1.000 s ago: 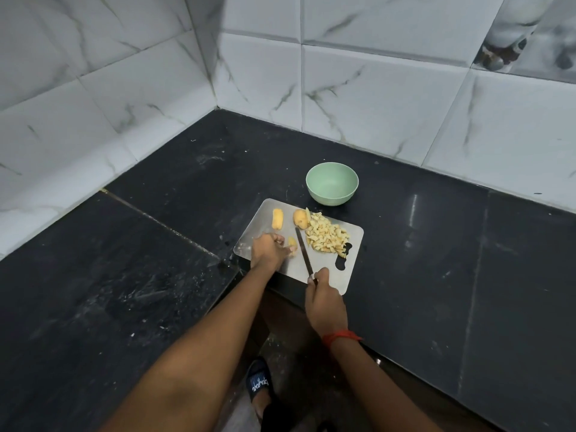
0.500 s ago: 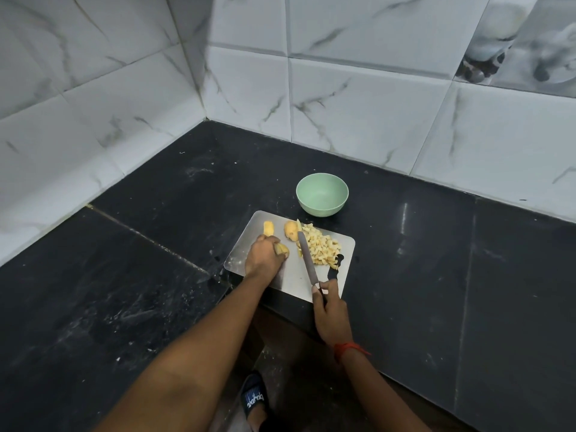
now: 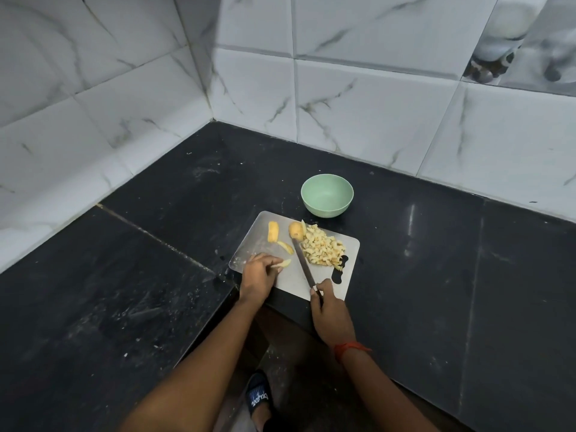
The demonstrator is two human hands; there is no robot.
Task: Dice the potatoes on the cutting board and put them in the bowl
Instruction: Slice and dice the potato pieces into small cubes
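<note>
the job looks roughly half done, by my reading. a good heap of diced potato [image 3: 322, 249] sits on the right part of the cutting board [image 3: 249, 244], but none of it shows inside the green bowl [image 3: 327, 211], which stands on the dark counter [image 3: 436, 260] just beyond the board's far edge. at the board's far side lie uncut pieces: a potato chunk [image 3: 296, 230] touching the heap, a wedge [image 3: 273, 232] to its left, and a thin slice [image 3: 286, 247] nearer the middle. the left hand [image 3: 257, 274] rests on the board's near left part, its fingertips pinched on a pale potato strip [image 3: 283, 263]. the right hand [image 3: 330, 310], at the board's near edge, has its fingers curled tight round the handle of the knife [image 3: 303, 262], whose blade runs across the middle of the board with the tip by the chunk. what remains, i judge, is dicing the strip and other pieces, then moving everything into the bowl.
</note>
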